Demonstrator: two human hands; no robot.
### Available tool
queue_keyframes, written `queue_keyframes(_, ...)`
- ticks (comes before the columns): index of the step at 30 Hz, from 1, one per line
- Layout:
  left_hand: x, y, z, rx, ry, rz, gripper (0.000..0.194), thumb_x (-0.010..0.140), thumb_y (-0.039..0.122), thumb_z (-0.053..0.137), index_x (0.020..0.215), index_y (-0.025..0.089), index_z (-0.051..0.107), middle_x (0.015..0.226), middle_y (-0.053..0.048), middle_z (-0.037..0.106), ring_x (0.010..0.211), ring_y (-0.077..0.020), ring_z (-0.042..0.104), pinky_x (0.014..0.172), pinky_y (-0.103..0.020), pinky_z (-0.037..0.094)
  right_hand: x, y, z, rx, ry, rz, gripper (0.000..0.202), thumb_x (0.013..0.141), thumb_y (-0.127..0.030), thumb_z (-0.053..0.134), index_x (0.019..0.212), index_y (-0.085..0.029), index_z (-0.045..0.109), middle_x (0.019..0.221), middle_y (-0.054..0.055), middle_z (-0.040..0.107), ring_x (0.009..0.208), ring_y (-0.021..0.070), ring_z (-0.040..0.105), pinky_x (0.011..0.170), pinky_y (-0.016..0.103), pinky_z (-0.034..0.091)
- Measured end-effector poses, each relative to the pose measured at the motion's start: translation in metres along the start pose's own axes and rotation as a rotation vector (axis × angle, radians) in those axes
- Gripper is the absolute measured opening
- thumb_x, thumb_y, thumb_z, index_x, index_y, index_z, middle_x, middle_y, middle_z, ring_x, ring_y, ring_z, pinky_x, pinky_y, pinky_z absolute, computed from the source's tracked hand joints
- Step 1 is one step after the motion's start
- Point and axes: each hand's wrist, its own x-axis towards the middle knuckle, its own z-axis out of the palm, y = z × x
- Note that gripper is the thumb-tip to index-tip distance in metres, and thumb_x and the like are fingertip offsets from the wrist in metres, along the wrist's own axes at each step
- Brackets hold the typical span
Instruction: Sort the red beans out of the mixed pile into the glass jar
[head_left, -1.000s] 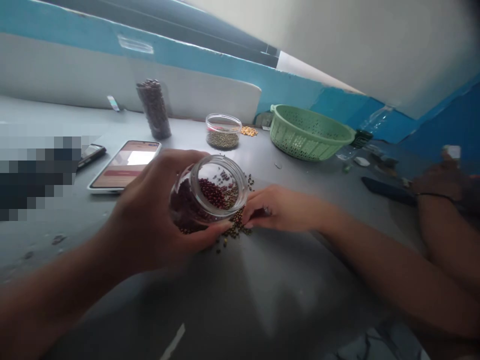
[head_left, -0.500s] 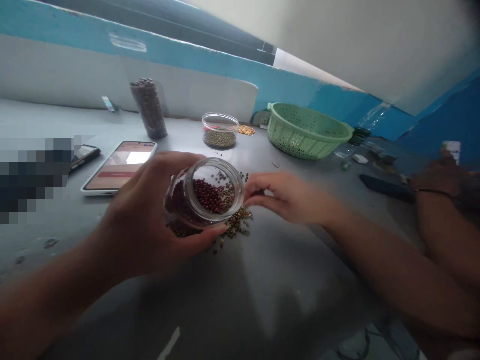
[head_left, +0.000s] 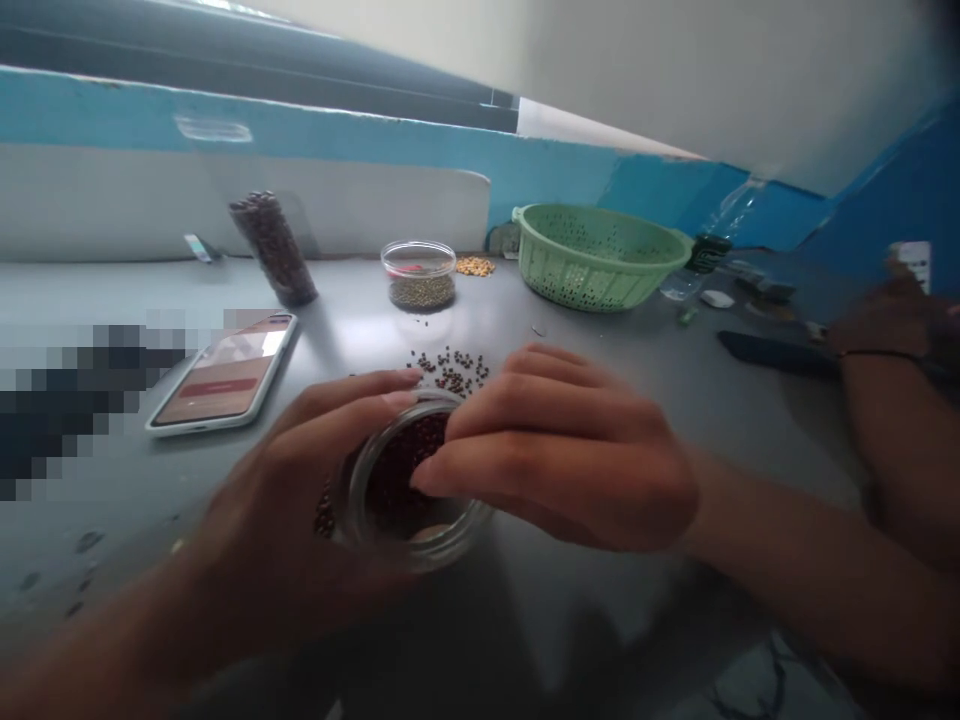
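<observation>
My left hand (head_left: 300, 480) is wrapped round a clear jar (head_left: 450, 545), its mouth turned up toward me. Dark red beans (head_left: 397, 470) lie inside it. Over the jar's right rim reaches my right hand (head_left: 562, 450), fingers closed together and their tips at the mouth; whether anything is pinched in them is hidden. Just behind the jar, small brown-green seeds (head_left: 454, 372) are scattered on the grey table (head_left: 600, 590). Some more seeds show to the left of the jar, beside my left palm.
Behind stand a tall clear container of dark beans (head_left: 274, 250), a low round tub of small seeds (head_left: 420, 290), a pile of yellow kernels (head_left: 475, 266) and a green basket (head_left: 600, 265). A phone (head_left: 225, 375) lies left. At right, another person's arm (head_left: 885, 420) rests near a plastic bottle (head_left: 709, 250).
My right hand has moved from the seeds beside the jar to over its mouth. The jar has come nearer and lower in view, with more scattered seeds showing behind it.
</observation>
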Motion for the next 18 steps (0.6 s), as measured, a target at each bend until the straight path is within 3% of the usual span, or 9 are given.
queue_keyframes(8,-0.005,0.002,0.004,-0.010,-0.002,-0.005,0.074,0.069,0.041,0.090,0.134,0.028,0.056,0.135,-0.009,0.069,0.120,-0.0299,0.070,0.103,-0.055,0.064,-0.001,-0.006,-0.006,0.144,0.002,0.086,0.024,0.108,-0.021,0.046,0.121,-0.022,0.067,0.111,0.002,0.076,0.098,0.0086,0.069,0.090,0.025,0.051)
queue_keyframes(13,-0.006,0.005,0.001,-0.025,-0.001,0.023,0.070,0.072,0.041,0.088,0.133,0.029,0.057,0.139,-0.011,0.066,0.119,-0.0305,0.070,0.101,-0.054,0.065,0.003,-0.007,-0.018,0.303,0.047,0.241,0.016,0.098,-0.037,0.068,0.104,-0.022,0.072,0.087,0.000,0.072,0.075,0.0095,0.066,0.071,0.022,0.050)
queue_keyframes(15,-0.006,0.005,0.000,0.000,0.010,0.010,0.070,0.072,0.044,0.089,0.133,0.029,0.058,0.139,-0.010,0.066,0.116,-0.0302,0.071,0.102,-0.055,0.064,0.003,-0.009,-0.020,0.362,-0.076,0.297,0.031,0.092,-0.048,0.074,0.106,-0.021,0.071,0.073,-0.003,0.067,0.061,0.0093,0.060,0.062,0.023,0.045)
queue_keyframes(18,-0.006,0.004,0.000,0.052,0.005,0.020,0.076,0.065,0.047,0.093,0.131,0.027,0.060,0.136,-0.011,0.068,0.117,-0.0311,0.070,0.105,-0.055,0.062,0.001,-0.016,-0.015,0.277,-0.428,0.440,0.045,0.092,-0.058,0.070,0.118,-0.021,0.067,0.063,-0.003,0.064,0.051,0.0117,0.051,0.053,0.028,0.033)
